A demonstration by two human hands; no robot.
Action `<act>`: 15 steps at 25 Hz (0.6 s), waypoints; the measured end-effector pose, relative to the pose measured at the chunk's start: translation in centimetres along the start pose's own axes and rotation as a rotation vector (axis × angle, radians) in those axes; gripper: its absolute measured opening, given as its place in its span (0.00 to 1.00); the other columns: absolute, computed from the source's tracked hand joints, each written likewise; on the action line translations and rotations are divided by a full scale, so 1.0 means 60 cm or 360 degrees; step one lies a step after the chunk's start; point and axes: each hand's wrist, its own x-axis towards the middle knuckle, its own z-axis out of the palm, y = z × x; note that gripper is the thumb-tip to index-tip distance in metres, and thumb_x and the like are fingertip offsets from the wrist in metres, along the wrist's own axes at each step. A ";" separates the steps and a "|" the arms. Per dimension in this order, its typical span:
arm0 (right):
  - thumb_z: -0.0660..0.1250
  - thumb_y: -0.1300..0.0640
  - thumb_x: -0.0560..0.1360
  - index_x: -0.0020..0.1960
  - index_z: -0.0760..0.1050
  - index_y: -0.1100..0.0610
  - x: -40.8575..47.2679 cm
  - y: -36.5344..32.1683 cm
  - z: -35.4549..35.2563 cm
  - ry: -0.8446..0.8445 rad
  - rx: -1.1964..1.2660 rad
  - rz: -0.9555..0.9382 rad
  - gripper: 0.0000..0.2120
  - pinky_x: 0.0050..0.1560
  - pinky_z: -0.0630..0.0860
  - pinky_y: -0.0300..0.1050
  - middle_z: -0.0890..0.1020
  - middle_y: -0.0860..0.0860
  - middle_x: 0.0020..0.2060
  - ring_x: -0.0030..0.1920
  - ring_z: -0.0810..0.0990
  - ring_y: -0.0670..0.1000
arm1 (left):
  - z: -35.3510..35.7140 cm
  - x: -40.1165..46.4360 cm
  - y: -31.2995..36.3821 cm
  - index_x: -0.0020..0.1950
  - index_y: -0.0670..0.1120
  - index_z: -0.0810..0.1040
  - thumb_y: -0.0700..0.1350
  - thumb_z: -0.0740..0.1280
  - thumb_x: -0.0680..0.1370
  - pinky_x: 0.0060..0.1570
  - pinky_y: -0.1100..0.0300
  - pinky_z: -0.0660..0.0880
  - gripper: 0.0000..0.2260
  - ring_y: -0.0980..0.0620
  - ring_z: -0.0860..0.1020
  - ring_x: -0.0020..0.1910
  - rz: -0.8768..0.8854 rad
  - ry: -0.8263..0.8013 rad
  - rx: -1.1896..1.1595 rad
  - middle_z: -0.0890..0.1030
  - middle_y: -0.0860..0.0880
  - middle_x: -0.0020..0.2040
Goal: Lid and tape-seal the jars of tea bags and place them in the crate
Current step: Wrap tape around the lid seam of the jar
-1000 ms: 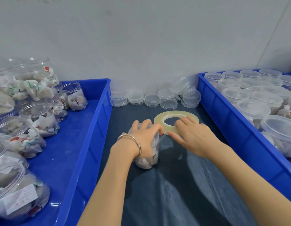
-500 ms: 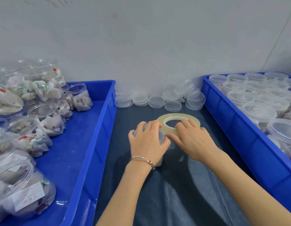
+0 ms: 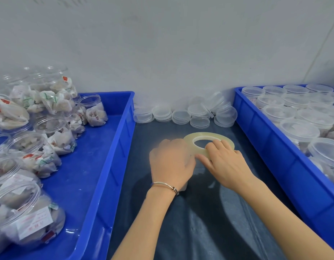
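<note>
Head view shows the left hand [image 3: 171,164] cupped over the top of a jar [image 3: 183,188], fingers [image 3: 167,145] curled down round its lid so that almost all of the jar is hidden; only a pale sliver of its side shows below the wrist. That grip looks meant to hold the jar steady on the counter [image 3: 209,222] while tape goes round the lid seam. Just beside it, the right hand [image 3: 225,163] rests on the near edge of the tape roll [image 3: 209,142], fingers [image 3: 214,145] bent over the ring and apparently pinching it, though the tape end itself is too fine to make out. The roll lies flat, touching or nearly touching the jar, handy for drawing tape straight across. Behind, loose lids [image 3: 181,116] sit stacked against the wall. The left crate [image 3: 113,166] holds open jars of tea bags [image 3: 55,136] waiting their turn; the right crate [image 3: 275,147] holds lidded jars [image 3: 299,130], likely the finished ones, so this jar probably ends up there.
</note>
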 end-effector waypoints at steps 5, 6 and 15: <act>0.45 0.36 0.79 0.49 0.68 0.53 -0.017 -0.023 0.001 0.0044 0.0029 0.0274 0.23 0.44 0.67 0.49 0.67 0.45 0.48 0.57 0.66 0.49 | 0.002 0.017 0.004 0.56 0.52 0.75 0.56 0.67 0.73 0.55 0.55 0.64 0.14 0.54 0.71 0.60 -0.0121 -0.0094 -0.0031 0.78 0.58 0.53; 0.45 0.37 0.79 0.51 0.69 0.54 -0.020 -0.032 0.001 0.0069 0.0018 0.0347 0.24 0.43 0.65 0.50 0.69 0.46 0.49 0.58 0.66 0.50 | 0.002 0.023 0.004 0.57 0.53 0.75 0.56 0.67 0.73 0.55 0.54 0.64 0.15 0.54 0.70 0.61 -0.0144 -0.0140 -0.0047 0.77 0.58 0.54; 0.46 0.39 0.80 0.55 0.72 0.57 -0.030 -0.066 -0.008 0.0147 0.0046 0.0654 0.26 0.50 0.68 0.55 0.71 0.51 0.50 0.57 0.67 0.53 | 0.008 0.055 -0.002 0.58 0.53 0.74 0.53 0.67 0.73 0.55 0.54 0.64 0.15 0.53 0.69 0.62 -0.0093 -0.0263 -0.0122 0.77 0.58 0.57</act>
